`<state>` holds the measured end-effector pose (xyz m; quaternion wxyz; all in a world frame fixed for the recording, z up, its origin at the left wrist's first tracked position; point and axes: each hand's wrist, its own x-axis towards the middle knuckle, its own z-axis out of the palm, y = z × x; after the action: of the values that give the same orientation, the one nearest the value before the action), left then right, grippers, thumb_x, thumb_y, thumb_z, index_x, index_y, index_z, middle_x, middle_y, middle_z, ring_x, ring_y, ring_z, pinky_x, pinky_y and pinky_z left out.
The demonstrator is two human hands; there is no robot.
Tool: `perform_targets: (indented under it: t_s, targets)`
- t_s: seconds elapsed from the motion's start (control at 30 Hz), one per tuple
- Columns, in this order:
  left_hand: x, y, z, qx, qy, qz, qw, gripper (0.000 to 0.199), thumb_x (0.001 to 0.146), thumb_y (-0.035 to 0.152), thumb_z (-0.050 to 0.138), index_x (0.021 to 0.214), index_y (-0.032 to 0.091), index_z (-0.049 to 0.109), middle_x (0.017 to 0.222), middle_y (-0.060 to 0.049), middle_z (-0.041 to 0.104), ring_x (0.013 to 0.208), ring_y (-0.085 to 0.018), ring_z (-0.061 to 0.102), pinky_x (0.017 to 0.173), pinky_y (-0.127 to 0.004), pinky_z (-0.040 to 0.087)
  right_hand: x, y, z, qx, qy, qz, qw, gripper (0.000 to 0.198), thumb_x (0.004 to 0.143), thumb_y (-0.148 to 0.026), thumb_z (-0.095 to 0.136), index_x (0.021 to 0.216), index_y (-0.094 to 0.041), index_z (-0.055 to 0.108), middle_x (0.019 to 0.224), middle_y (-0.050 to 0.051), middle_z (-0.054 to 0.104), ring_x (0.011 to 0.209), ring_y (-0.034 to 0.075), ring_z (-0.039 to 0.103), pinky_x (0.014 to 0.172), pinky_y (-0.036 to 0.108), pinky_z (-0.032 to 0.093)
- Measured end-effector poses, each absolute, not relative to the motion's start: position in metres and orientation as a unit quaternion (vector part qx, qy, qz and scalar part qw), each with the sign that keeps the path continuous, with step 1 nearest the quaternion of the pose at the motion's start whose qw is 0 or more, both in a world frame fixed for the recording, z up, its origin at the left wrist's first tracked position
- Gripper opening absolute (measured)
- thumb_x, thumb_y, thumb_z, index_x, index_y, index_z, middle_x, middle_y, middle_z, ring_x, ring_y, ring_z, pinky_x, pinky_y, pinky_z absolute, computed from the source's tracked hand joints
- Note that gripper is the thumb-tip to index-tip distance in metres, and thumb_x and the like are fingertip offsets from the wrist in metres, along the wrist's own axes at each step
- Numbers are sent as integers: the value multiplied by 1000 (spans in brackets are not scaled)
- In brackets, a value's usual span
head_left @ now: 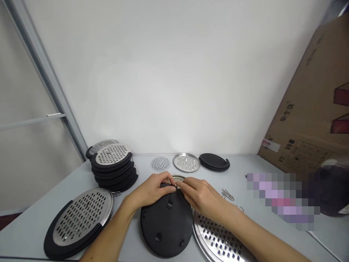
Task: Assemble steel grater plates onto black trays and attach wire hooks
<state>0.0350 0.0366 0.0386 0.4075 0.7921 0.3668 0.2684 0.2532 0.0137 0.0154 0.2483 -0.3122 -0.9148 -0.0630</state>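
A black round plastic base (167,227) with small slots and a clip-like tab stands tilted in front of me. My left hand (160,185) pinches its top edge, the thumb lying on the black face. My right hand (199,193) meets it there with its fingers pressed together; what they grip is hidden. Behind that top edge a shiny metal rim (178,178) shows in part. Under my right forearm lies a large round metal grater plate (215,236). To the left rests a round grater (81,216) in a black holder.
Several black-rimmed graters are stacked (113,163) at the back left. Along the wall lie a perforated disc (160,164), a metal grater plate (187,162) and a black holder (214,162). Wire clips (228,195) lie right of my hands. A cardboard box (308,109) leans at the right.
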Motion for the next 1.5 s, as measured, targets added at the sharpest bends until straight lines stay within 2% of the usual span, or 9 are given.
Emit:
perform_targets:
  t_s: [0.17, 0.37, 0.47, 0.63, 0.73, 0.87, 1.1, 1.3, 1.5]
  targets:
    - [30, 39, 39, 787, 345, 258, 442, 15, 85, 28, 58, 97, 20, 64, 99, -3, 68, 96, -18, 60, 88, -27, 42, 255, 14, 11, -293, -915, -127, 246, 31, 92, -7, 39, 120, -11, 52, 86, 10, 59, 68, 19, 54, 55, 29, 44]
    - [27, 45, 35, 765, 406, 253, 431, 27, 77, 34, 69, 96, 16, 68, 70, 1, 63, 67, -13, 56, 63, -22, 41, 254, 8, 14, -294, -916, -166, 216, 38, 89, -2, 36, 124, -9, 48, 83, 9, 58, 68, 20, 54, 54, 30, 45]
    - [26, 46, 35, 752, 394, 256, 463, 27, 74, 35, 71, 92, 16, 71, 75, -1, 67, 70, -14, 58, 67, -23, 43, 254, 6, 14, -297, -916, -168, 211, 37, 89, -3, 36, 124, -9, 48, 83, 9, 57, 69, 21, 53, 54, 30, 44]
    - [22, 46, 39, 731, 356, 266, 518, 24, 76, 35, 70, 89, 15, 73, 82, -5, 71, 77, -16, 61, 73, -25, 45, 251, 5, 13, -314, -910, -50, 268, 28, 94, -11, 37, 117, -13, 54, 81, 7, 55, 65, 18, 53, 56, 28, 45]
    - [20, 46, 39, 734, 354, 269, 514, 24, 76, 36, 71, 89, 15, 73, 83, -5, 71, 78, -16, 62, 74, -25, 46, 250, 4, 14, -330, -886, 68, 320, 26, 96, -17, 38, 116, -18, 56, 85, 6, 55, 69, 16, 55, 60, 26, 47]
    - [21, 46, 39, 757, 363, 255, 480, 25, 77, 36, 69, 91, 16, 73, 85, -5, 71, 81, -17, 62, 77, -26, 46, 247, 2, 14, -338, -866, 128, 345, 26, 97, -19, 39, 110, -22, 61, 85, 5, 57, 71, 15, 58, 64, 27, 47]
    - [25, 45, 37, 756, 361, 247, 487, 23, 77, 34, 69, 90, 15, 70, 80, -2, 67, 76, -14, 59, 73, -24, 44, 243, 0, 8, -329, -868, 99, 358, 25, 97, -18, 37, 103, -18, 60, 81, 8, 58, 70, 17, 58, 62, 28, 47]
    - [25, 45, 33, 729, 346, 231, 544, 26, 78, 36, 69, 91, 14, 66, 67, 2, 57, 62, -9, 47, 59, -20, 35, 241, -1, 5, -316, -868, 74, 376, 24, 95, -16, 37, 90, -19, 60, 75, 6, 59, 65, 17, 57, 57, 27, 45]
    - [26, 46, 31, 720, 342, 233, 557, 32, 79, 41, 68, 95, 15, 61, 59, 6, 48, 53, -7, 35, 51, -19, 25, 234, -3, 2, -349, -850, 80, 385, 26, 95, -17, 36, 88, -18, 62, 70, 6, 59, 59, 16, 57, 53, 27, 43]
